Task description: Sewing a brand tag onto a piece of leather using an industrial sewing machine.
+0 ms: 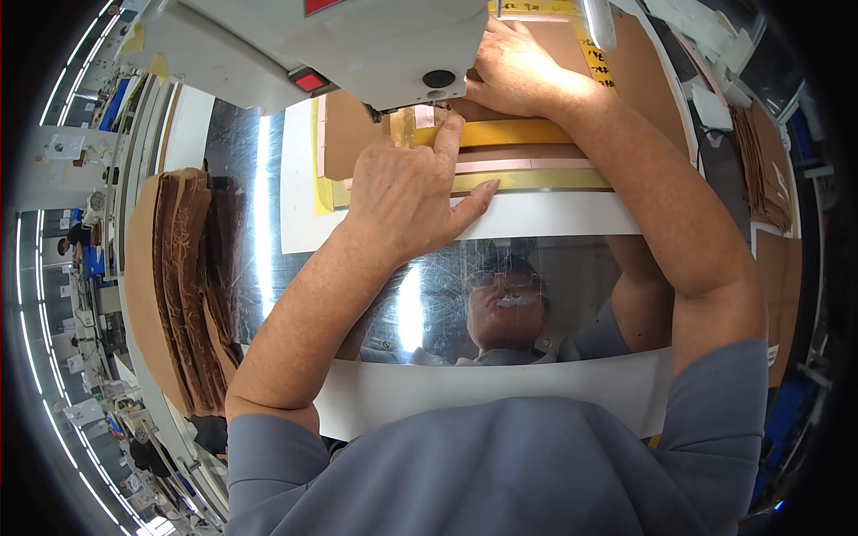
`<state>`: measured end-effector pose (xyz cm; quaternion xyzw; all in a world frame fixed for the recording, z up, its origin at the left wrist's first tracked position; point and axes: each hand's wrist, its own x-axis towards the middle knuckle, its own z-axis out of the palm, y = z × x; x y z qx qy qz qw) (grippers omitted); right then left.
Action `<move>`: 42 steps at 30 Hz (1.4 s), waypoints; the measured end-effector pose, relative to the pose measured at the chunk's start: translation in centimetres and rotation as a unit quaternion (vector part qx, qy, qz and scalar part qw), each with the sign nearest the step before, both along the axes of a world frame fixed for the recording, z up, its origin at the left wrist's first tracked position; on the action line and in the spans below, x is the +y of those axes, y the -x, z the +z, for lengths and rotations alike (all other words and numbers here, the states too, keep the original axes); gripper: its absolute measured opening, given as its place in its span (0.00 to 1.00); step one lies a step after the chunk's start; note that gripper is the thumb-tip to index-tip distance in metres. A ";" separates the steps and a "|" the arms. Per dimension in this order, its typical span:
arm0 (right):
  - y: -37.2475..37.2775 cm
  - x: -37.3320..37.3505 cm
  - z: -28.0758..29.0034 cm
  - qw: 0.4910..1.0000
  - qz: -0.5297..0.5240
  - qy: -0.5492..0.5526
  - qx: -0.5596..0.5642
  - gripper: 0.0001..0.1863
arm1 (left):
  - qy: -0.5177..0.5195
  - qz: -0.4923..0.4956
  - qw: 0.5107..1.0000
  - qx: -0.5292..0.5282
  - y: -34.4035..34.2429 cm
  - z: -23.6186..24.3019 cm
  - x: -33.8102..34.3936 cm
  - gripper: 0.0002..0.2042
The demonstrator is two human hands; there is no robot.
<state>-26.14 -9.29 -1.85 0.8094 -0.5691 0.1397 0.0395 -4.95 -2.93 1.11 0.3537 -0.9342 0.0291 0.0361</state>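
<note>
My left hand (402, 192) lies on a flat sewing template, index finger stretched toward the needle area and thumb apart, with nothing gripped. The template has a white board (572, 213), yellow and pink strips, and brown fabric (350, 134) laid in it. A yellow strip (518, 134) runs across beside my index fingertip. Farther back, my right hand (527, 76) rests on the template to the right of the white sewing machine head (384, 45). Its fingers reach left and its thumb stands apart; the machine head hides some fingertips. The machine's foot is partly visible just beyond my left hand.
A thick stack of brown fabric pieces (174, 295) stands at the left of the shiny metal table (429, 304). More brown pieces (761, 174) hang at the right. A white curved sheet (500, 393) lines the near edge. Other workstations (98, 357) stand at far left.
</note>
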 end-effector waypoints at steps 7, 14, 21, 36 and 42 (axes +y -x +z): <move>0.3 -0.5 -0.4 1.000 0.015 0.010 0.004 0.33 | 0.027 -0.009 0.996 0.088 0.0 -0.7 0.3 0.39; 0.4 -1.3 -1.2 1.000 0.015 0.010 -0.009 0.32 | 0.008 0.015 0.999 0.046 0.6 0.1 0.5 0.41; 0.0 -0.9 -0.7 1.000 0.015 -0.009 -0.003 0.33 | -0.024 0.051 0.998 0.015 0.4 0.3 0.6 0.40; 0.2 -0.7 -0.4 1.000 0.021 -0.005 0.004 0.35 | 0.032 -0.083 0.991 0.098 0.5 -0.4 2.1 0.37; 0.3 -0.8 -0.9 1.000 0.025 0.015 0.002 0.35 | -0.034 0.004 0.998 0.062 1.0 -0.2 1.1 0.43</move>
